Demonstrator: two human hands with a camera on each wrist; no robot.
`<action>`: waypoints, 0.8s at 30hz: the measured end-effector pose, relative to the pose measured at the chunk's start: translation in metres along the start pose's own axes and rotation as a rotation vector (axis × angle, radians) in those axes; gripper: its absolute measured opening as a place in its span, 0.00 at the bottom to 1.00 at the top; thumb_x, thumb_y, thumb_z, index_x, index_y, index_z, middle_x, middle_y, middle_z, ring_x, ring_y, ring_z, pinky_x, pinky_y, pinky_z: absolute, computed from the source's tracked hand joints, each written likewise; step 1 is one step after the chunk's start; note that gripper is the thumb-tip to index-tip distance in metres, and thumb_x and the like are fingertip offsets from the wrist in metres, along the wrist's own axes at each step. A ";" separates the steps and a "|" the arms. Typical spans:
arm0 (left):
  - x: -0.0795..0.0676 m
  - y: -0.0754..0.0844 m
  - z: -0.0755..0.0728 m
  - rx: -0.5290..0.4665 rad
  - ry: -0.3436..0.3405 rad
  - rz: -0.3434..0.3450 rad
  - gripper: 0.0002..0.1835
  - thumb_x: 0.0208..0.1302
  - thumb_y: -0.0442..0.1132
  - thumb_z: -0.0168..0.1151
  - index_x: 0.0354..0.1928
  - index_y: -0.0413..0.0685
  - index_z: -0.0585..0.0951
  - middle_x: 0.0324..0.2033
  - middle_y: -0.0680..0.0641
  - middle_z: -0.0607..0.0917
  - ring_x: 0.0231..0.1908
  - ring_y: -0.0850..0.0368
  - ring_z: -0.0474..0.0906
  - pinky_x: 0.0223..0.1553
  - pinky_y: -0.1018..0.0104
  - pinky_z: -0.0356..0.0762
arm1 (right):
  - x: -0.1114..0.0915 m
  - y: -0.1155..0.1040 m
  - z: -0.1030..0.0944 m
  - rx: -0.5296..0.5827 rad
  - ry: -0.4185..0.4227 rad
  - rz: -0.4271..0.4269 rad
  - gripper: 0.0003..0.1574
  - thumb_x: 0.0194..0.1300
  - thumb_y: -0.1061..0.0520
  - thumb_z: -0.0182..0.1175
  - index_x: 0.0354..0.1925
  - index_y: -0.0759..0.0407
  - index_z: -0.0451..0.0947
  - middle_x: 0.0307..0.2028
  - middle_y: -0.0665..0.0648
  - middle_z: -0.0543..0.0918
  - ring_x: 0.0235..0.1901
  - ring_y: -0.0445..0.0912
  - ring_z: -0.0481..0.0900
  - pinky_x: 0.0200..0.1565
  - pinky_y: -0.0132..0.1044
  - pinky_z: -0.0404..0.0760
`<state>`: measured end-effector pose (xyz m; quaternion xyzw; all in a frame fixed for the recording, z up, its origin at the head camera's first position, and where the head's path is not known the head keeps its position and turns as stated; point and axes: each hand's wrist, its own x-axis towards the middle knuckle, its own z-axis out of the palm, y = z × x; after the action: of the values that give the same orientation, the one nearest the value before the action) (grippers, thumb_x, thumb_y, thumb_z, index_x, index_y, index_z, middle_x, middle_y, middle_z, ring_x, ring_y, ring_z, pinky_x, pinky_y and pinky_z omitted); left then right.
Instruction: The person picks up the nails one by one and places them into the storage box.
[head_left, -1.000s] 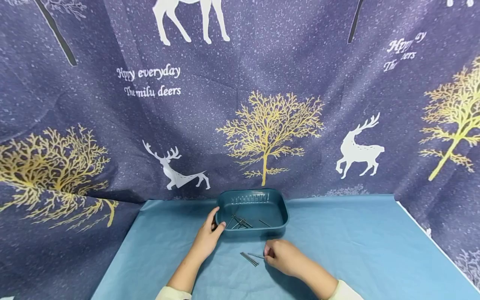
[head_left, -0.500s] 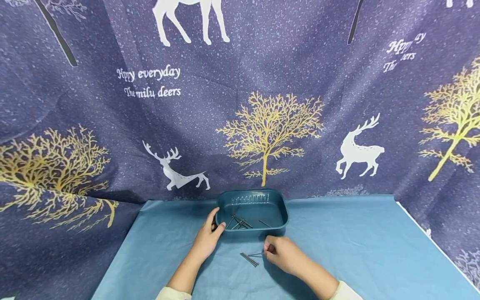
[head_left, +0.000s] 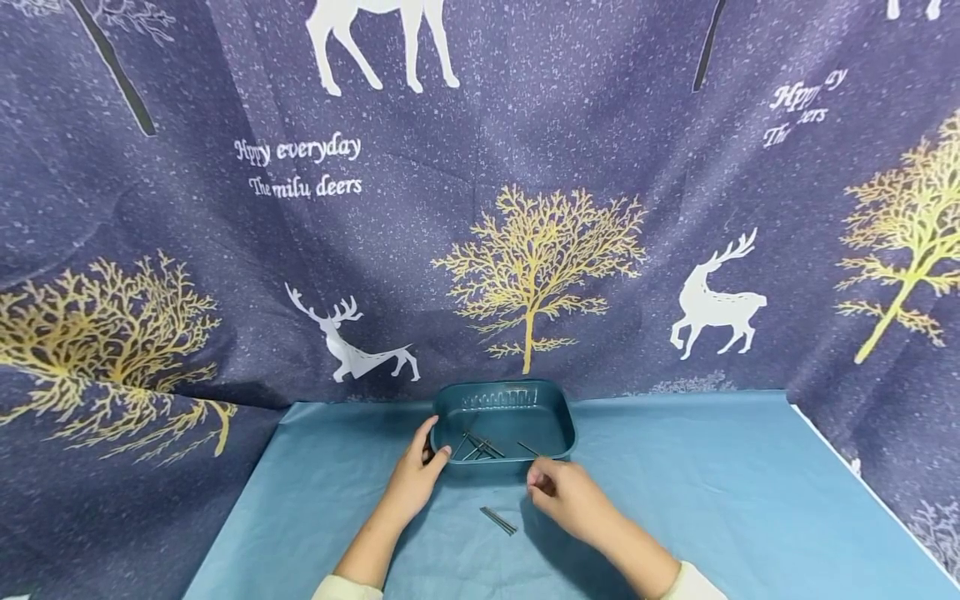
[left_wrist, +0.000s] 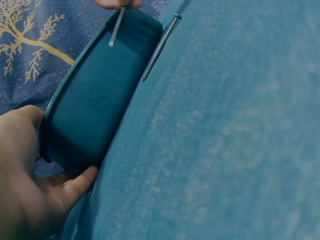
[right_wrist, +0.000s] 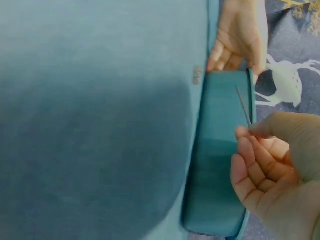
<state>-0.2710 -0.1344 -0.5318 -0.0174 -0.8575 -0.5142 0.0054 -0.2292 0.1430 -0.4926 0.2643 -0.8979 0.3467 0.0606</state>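
A dark teal plastic tray (head_left: 487, 470) stands toward the back of the cloth. My left hand (head_left: 411, 483) grips its left end, the thumb at the near side and the fingers around the far side. At the tray's front right, my right hand (head_left: 572, 498) pinches a nail (right_wrist: 243, 106) between thumb and fingertips. In the left wrist view, that nail overlaps the tray's near wall. Several loose nails (head_left: 480, 447) lie crossed inside the tray, mostly at the left. On the cloth in front, a small row of nails (head_left: 498, 521) lies side by side.
A light blue cloth (head_left: 720, 500) covers the table. Right behind the tray hangs a dark blue curtain (head_left: 615, 350) printed with deer and golden trees. The table's right edge (head_left: 862, 475) shows pale against the curtain.
My right hand has drawn a nail off the cloth beside the row and risen toward the tray's front rim. My left hand keeps its grip on the tray.
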 end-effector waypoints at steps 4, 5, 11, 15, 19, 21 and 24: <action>0.001 -0.002 0.000 0.006 0.006 0.006 0.35 0.75 0.55 0.55 0.79 0.62 0.58 0.71 0.30 0.68 0.66 0.35 0.73 0.59 0.38 0.76 | 0.004 -0.003 -0.006 0.003 0.045 0.007 0.11 0.63 0.66 0.64 0.31 0.50 0.76 0.26 0.43 0.78 0.26 0.28 0.71 0.30 0.26 0.77; 0.001 -0.002 0.000 0.004 0.006 0.001 0.35 0.75 0.55 0.55 0.79 0.63 0.58 0.71 0.30 0.68 0.66 0.35 0.73 0.59 0.38 0.75 | 0.005 -0.003 -0.007 0.008 0.052 0.018 0.10 0.63 0.66 0.64 0.32 0.50 0.76 0.26 0.43 0.78 0.26 0.29 0.71 0.30 0.26 0.77; 0.002 -0.002 0.000 -0.003 0.006 -0.007 0.34 0.75 0.52 0.55 0.78 0.64 0.58 0.70 0.31 0.70 0.66 0.36 0.74 0.56 0.41 0.78 | 0.009 0.003 -0.012 0.042 0.129 0.062 0.09 0.64 0.66 0.64 0.33 0.52 0.78 0.28 0.44 0.79 0.28 0.30 0.74 0.32 0.27 0.79; 0.003 -0.002 0.001 -0.009 0.010 -0.012 0.34 0.75 0.51 0.56 0.78 0.64 0.58 0.68 0.31 0.72 0.65 0.37 0.75 0.53 0.43 0.79 | 0.013 0.008 -0.014 0.064 0.191 0.115 0.09 0.65 0.65 0.65 0.33 0.51 0.77 0.27 0.44 0.79 0.28 0.31 0.74 0.33 0.28 0.78; 0.003 -0.003 0.002 -0.001 0.013 -0.011 0.34 0.75 0.52 0.55 0.79 0.65 0.58 0.69 0.31 0.72 0.65 0.37 0.75 0.54 0.42 0.79 | 0.018 0.013 -0.016 0.059 0.249 0.156 0.09 0.64 0.65 0.66 0.33 0.52 0.77 0.27 0.44 0.79 0.28 0.32 0.75 0.34 0.28 0.79; 0.002 -0.003 0.001 0.004 0.012 -0.010 0.34 0.75 0.52 0.55 0.79 0.65 0.58 0.69 0.31 0.71 0.65 0.36 0.74 0.55 0.41 0.78 | 0.021 0.015 -0.017 0.045 0.268 0.169 0.09 0.63 0.65 0.66 0.33 0.52 0.78 0.27 0.45 0.80 0.28 0.33 0.76 0.34 0.29 0.79; 0.002 -0.002 0.001 0.001 0.008 -0.018 0.33 0.75 0.52 0.55 0.78 0.66 0.58 0.70 0.31 0.70 0.66 0.36 0.73 0.56 0.40 0.78 | 0.024 0.017 -0.018 0.033 0.275 0.195 0.08 0.64 0.65 0.66 0.34 0.53 0.79 0.27 0.45 0.81 0.28 0.34 0.76 0.35 0.29 0.79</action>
<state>-0.2726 -0.1345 -0.5344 -0.0077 -0.8577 -0.5140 0.0042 -0.2595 0.1553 -0.4817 0.1269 -0.8966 0.3987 0.1447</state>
